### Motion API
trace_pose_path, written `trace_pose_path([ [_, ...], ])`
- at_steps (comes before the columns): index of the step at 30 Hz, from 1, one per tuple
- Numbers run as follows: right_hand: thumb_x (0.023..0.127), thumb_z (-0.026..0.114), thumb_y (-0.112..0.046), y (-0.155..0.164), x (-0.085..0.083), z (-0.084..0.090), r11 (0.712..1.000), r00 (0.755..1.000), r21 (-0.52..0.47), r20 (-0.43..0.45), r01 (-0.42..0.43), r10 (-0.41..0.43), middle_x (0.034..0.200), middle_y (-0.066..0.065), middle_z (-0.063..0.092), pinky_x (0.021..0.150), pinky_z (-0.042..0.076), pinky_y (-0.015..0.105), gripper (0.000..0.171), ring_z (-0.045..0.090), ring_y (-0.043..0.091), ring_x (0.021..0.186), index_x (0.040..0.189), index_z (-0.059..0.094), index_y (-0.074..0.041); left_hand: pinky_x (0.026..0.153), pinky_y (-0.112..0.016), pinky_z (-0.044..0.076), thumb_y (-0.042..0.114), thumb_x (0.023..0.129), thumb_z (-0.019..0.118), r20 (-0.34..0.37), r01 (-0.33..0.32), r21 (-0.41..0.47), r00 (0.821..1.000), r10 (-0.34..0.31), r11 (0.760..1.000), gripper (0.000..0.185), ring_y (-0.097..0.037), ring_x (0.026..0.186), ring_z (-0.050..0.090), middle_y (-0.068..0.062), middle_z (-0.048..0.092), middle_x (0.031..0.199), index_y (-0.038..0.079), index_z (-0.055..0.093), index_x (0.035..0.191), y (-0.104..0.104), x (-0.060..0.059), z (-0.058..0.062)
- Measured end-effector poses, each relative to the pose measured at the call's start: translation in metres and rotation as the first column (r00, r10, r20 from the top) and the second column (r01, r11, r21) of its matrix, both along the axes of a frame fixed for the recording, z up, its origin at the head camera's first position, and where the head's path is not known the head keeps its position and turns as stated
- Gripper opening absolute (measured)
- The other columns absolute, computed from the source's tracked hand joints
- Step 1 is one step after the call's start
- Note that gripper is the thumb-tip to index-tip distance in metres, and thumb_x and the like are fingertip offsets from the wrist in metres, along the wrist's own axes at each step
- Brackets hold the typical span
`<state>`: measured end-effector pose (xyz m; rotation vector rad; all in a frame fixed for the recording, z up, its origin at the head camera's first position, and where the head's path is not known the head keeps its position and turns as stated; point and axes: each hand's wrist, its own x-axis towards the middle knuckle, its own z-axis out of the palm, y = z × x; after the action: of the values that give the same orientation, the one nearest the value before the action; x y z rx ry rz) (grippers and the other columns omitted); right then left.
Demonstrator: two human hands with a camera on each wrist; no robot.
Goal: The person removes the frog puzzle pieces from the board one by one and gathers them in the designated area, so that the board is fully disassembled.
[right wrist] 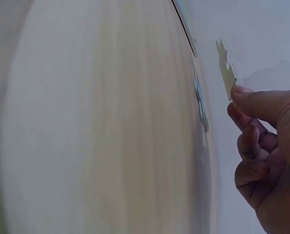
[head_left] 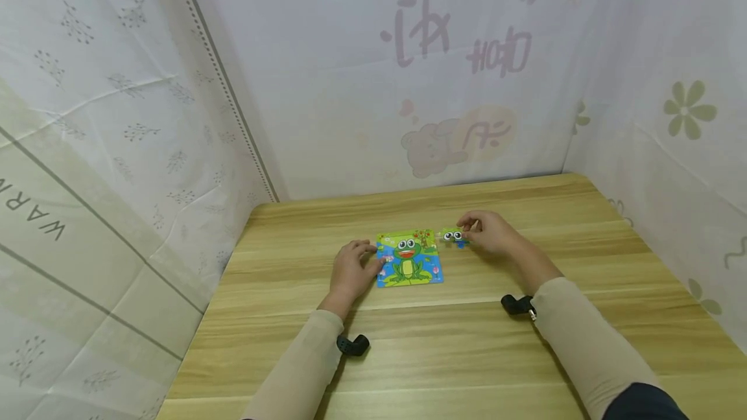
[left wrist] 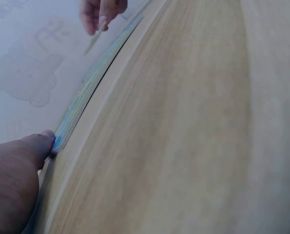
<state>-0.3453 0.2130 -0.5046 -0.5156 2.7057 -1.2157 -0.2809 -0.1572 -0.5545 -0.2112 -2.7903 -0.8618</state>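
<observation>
Fabric (head_left: 327, 83) hangs behind the work area and along both sides. Below it, the wood-grained tabletop (head_left: 467, 355) carries the parts. The frog board (head_left: 410, 259) lies flat toward the tabletop's far edge, slightly nearer the left edge than the right. Its printed frog is upright, head toward the far edge and feet toward the person; neither side is clearly the longer.

The right hand (head_left: 490, 232) is raised beyond the board's right side. Its thumb and a fingertip are closed in a pinch on the jigsaw piece (right wrist: 226, 75); the other fingers curl loosely around nothing. For good control, grip only the rim of the piece, show its printed face to the person, and lift it clear of what lies below before turning it. The left hand (head_left: 353, 268) has its fingers loosely bent, with the thumb touching the board's left side. Light, steady contact should be enough to prevent sliding.

The jigsaw piece is above the tabletop, just right of the board. In the head view its long axis runs roughly left to right, with the free, notched end pointing at the board. A smaller-looking loose piece (right wrist: 201, 105) lies below it; its direction is unclear.
</observation>
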Motion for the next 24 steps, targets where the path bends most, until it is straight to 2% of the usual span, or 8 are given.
trace_pose_path([
  [8, 0.101, 0.069, -0.013, 0.024, 0.002, -0.003, 0.999, 0.999, 0.027, -0.034, 0.034, -0.033, 0.108, 0.007, 0.066, 0.061, 0.051, 0.031, 0.021, 0.058, 0.022, 0.079, 0.122, 0.071, -0.01, 0.12, -0.046, 0.038, 0.05, 0.094, 0.074, 0.006, 0.0, 0.005, 1.0, 0.0, 1.0, 0.037, -0.025, 0.139, 0.05, 0.003, 0.059, 0.145, 0.024, 0.074, 0.121, -0.001, 0.001, 0.0],
  [16, 0.101, 0.07, -0.016, 0.05, 0.005, -0.008, 0.996, 0.996, 0.017, -0.013, 0.087, -0.087, 0.107, 0.007, 0.068, 0.066, 0.053, 0.033, 0.02, 0.061, 0.024, 0.086, 0.12, 0.071, -0.01, 0.118, -0.048, 0.039, 0.05, 0.094, 0.075, -0.013, 0.0, 0.011, 1.0, 0.0, 1.0, 0.036, -0.027, 0.137, 0.051, 0.002, 0.06, 0.144, 0.024, 0.074, 0.119, 0.0, 0.001, -0.001],
  [24, 0.099, 0.072, -0.015, 0.069, 0.009, -0.016, 0.995, 0.994, 0.029, -0.052, 0.098, -0.096, 0.103, 0.009, 0.07, 0.068, 0.051, 0.034, 0.015, 0.061, 0.022, 0.081, 0.113, 0.074, -0.009, 0.118, -0.047, 0.039, 0.05, 0.094, 0.075, -0.003, -0.007, 0.009, 1.0, 0.007, 1.0, 0.035, -0.026, 0.138, 0.051, 0.003, 0.059, 0.145, 0.025, 0.074, 0.119, 0.001, 0.002, 0.002],
])
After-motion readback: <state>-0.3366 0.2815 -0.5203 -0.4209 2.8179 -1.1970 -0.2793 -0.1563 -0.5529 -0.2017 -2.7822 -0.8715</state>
